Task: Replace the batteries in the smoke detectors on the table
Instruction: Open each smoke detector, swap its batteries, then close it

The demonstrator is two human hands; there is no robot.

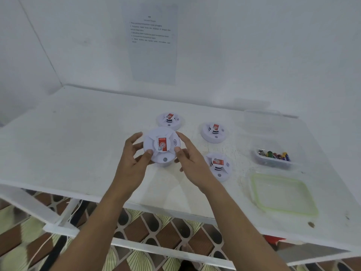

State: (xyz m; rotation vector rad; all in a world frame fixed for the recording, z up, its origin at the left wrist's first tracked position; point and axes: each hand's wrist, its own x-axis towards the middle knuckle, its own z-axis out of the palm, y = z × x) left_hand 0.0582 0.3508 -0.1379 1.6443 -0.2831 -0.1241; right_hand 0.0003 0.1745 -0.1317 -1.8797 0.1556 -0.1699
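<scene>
A white smoke detector [161,146] is gripped between the left hand [134,157] and right hand [190,156]. Fingers are curled around its rim, both forearms stretched over the table [78,133]

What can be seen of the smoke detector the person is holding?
The held smoke detector is a round white disc that looks like plastic. A red and white label sits on its raised centre, with ribs running out from it, sound-wave marks to one side and a small grey button near the edge closest to the person. It faces the camera, held in front of the white table. The left hand and right hand grip opposite sides, thumbs on its face.
</scene>
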